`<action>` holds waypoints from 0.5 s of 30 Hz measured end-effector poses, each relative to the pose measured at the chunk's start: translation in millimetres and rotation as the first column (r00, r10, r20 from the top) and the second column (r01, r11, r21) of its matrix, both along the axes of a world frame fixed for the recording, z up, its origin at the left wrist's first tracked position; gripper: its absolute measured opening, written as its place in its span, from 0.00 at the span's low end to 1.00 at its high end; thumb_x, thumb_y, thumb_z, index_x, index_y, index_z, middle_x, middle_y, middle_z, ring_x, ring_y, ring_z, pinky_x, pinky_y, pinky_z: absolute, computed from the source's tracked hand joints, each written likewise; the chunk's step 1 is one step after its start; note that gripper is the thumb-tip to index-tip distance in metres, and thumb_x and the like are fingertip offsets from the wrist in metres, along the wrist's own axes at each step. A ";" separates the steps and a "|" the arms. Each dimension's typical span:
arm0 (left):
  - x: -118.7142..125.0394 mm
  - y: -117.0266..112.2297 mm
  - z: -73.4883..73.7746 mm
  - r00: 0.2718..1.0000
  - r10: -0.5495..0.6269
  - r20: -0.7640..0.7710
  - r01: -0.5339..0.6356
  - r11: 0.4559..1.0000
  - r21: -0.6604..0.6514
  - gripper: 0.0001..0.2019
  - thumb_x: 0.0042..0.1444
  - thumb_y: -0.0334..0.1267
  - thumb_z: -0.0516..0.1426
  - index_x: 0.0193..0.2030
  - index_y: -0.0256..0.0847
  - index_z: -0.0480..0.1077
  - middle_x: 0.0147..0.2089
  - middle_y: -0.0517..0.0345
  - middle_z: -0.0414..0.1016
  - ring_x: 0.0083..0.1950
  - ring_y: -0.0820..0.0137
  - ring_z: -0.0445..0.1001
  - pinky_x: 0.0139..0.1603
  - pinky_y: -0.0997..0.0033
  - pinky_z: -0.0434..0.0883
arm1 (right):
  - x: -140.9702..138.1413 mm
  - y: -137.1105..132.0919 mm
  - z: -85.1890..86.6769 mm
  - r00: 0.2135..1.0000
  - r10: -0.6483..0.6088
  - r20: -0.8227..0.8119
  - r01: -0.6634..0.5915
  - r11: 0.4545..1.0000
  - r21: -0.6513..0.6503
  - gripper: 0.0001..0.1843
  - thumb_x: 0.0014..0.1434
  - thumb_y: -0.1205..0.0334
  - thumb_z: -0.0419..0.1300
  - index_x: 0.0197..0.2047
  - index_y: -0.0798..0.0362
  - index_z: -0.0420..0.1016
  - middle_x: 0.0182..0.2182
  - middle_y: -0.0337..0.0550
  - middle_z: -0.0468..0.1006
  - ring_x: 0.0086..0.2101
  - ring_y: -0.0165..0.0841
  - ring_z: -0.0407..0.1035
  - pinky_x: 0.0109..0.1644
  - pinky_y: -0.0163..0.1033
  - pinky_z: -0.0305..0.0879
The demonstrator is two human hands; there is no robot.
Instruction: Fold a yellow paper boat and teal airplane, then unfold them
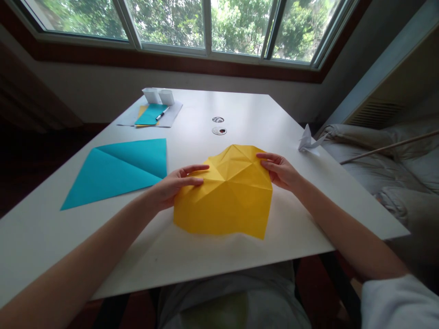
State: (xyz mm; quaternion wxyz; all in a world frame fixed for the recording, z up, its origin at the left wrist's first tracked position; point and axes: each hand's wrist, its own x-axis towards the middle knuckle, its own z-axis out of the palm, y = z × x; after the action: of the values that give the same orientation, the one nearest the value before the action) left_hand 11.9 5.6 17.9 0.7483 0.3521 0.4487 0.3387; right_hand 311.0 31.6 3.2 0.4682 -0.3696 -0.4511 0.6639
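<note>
A yellow sheet of paper [224, 205], marked with many crossing creases, is held up over the front of the table. Its lower edge hangs in a wavy line toward me. My left hand [178, 185] grips the sheet's left side, with thumb and index finger lying over the top face. At the upper right edge, my right hand [278, 170] pinches the paper; part of its fingers is hidden behind the sheet. Left of the yellow sheet lies a folded blue paper [125, 169] with a diagonal crease, near my left wrist.
A white folded paper crane [308, 140] stands at the table's right edge. At the back left, two white paper boxes [158, 96] stand by stacked blue paper [151, 114] and a pen [162, 114]. Round metal fittings [219, 131] sit in the white table [254, 114].
</note>
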 end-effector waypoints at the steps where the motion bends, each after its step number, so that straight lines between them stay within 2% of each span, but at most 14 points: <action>1: -0.8 0.5 1.0 1.000 0.021 0.017 -0.021 1.000 0.024 0.24 0.40 0.30 0.66 0.47 0.46 0.71 0.45 0.52 0.76 0.39 0.65 0.78 0.36 0.72 0.77 | 1.8 1.9 -1.3 1.000 -0.017 0.011 0.017 1.000 0.025 0.15 0.42 0.61 0.69 0.37 0.47 0.78 0.36 0.37 0.79 0.35 0.28 0.73 0.42 0.32 0.70; 4: -4.7 2.9 3.4 0.992 0.117 0.055 -0.123 0.986 0.114 0.26 0.42 0.32 0.65 0.51 0.47 0.68 0.48 0.52 0.74 0.41 0.66 0.77 0.35 0.74 0.77 | 3.7 7.8 -7.2 0.986 -0.164 -0.007 0.164 0.980 0.109 0.15 0.41 0.60 0.70 0.36 0.48 0.78 0.38 0.38 0.78 0.38 0.29 0.72 0.45 0.36 0.70; 8: -13.4 8.2 3.5 0.991 0.134 0.004 -0.132 0.971 0.197 0.22 0.43 0.29 0.65 0.47 0.46 0.71 0.47 0.54 0.75 0.41 0.68 0.76 0.37 0.74 0.76 | 5.0 13.3 -13.4 0.949 -0.315 -0.013 0.314 0.939 0.140 0.19 0.39 0.60 0.70 0.39 0.47 0.77 0.40 0.38 0.78 0.40 0.32 0.71 0.44 0.39 0.71; 12: -18.9 12.4 -0.1 0.979 0.163 -0.120 -0.128 0.959 0.254 0.13 0.39 0.29 0.66 0.35 0.40 0.76 0.47 0.52 0.75 0.45 0.67 0.75 0.42 0.77 0.75 | 9.0 13.8 -13.0 0.965 -0.261 0.030 0.255 0.958 0.131 0.22 0.40 0.60 0.70 0.42 0.45 0.76 0.40 0.38 0.78 0.40 0.31 0.72 0.44 0.39 0.71; 15: -20.9 13.4 -2.1 0.969 0.161 -0.186 -0.107 0.958 0.267 0.12 0.38 0.30 0.67 0.34 0.39 0.77 0.46 0.52 0.75 0.44 0.68 0.75 0.40 0.79 0.75 | 14.4 14.0 -9.9 0.979 -0.192 0.062 0.184 0.976 0.115 0.19 0.41 0.59 0.70 0.40 0.46 0.77 0.40 0.38 0.78 0.38 0.30 0.72 0.43 0.38 0.71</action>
State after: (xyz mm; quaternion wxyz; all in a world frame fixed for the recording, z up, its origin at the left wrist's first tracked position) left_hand -9.0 18.9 15.9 0.6215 0.4472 0.4994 0.4055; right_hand 325.4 45.6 -6.8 0.5316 -0.4085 -0.4661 0.5773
